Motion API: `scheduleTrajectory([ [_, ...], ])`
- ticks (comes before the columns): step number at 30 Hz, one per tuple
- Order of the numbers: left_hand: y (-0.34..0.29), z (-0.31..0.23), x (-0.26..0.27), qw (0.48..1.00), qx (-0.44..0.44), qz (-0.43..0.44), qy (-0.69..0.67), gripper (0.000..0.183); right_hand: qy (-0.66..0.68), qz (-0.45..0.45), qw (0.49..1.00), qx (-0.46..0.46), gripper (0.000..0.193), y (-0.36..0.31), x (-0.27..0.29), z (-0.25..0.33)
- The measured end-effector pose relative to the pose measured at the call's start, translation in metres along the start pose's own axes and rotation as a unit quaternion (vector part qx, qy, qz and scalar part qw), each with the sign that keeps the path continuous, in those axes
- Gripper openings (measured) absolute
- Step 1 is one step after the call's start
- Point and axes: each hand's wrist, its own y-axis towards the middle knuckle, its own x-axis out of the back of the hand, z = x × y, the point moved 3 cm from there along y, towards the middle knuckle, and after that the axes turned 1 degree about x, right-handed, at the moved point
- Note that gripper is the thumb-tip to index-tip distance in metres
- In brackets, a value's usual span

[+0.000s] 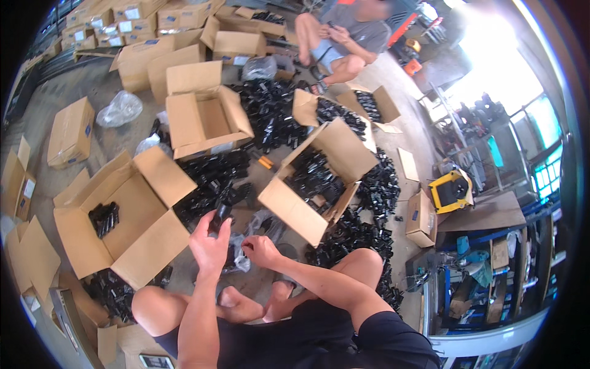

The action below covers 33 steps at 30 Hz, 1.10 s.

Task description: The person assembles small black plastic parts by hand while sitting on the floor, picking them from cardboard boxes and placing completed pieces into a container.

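My left hand (209, 247) is closed around a short black part (222, 214), which sticks up between thumb and fingers; its exact kind is too small to tell. Just to the right, my right hand (262, 251) has its fingers curled together in a pinch, and whatever they may hold is hidden. Crumpled clear plastic (241, 261) lies on the floor beneath the hands. Left of them stands an open cardboard box (157, 241) with a few black parts (104, 219) inside. Ahead on the right, another open carton (297, 208) holds many such parts.
Loose black parts (212, 172) cover the floor ahead and to the right. An open carton (209, 141) stands farther ahead, near stacked boxes (132, 24). A seated person (350, 43) faces me at the back. A phone (156, 361) lies by my left leg.
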Motion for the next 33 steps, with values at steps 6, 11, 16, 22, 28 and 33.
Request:
scheduleTrajectory([
  [6, -0.021, -0.021, -0.007, 0.98, -0.122, -0.009, 0.158, 0.035, 0.181, -0.066, 0.981, 0.017, 0.015, -0.01, 0.122, 0.069],
  [11, -0.032, -0.032, -0.02, 0.952, -0.201, -0.002, 0.233, 0.034, 0.201, -0.133, 0.97, 0.005, 0.016, -0.028, 0.158, 0.073],
  [16, -0.037, -0.034, -0.031, 0.942, -0.228, 0.026, 0.245, 0.036, 0.269, -0.174, 0.941, 0.113, 0.014, -0.032, 0.14, 0.065],
  [22, -0.042, -0.033, -0.034, 0.924, -0.253, 0.024, 0.285, 0.037, 0.151, -0.166, 0.959, 0.175, 0.017, -0.033, 0.126, 0.086],
  [28, -0.041, -0.026, -0.037, 0.919, -0.246, 0.046, 0.305, 0.039, 0.04, -0.185, 0.95, 0.248, 0.017, -0.018, 0.113, 0.083],
  [33, -0.038, -0.021, -0.036, 0.914, -0.244, 0.041, 0.321, 0.035, -0.062, -0.187, 0.934, 0.298, 0.019, -0.011, 0.103, 0.087],
])
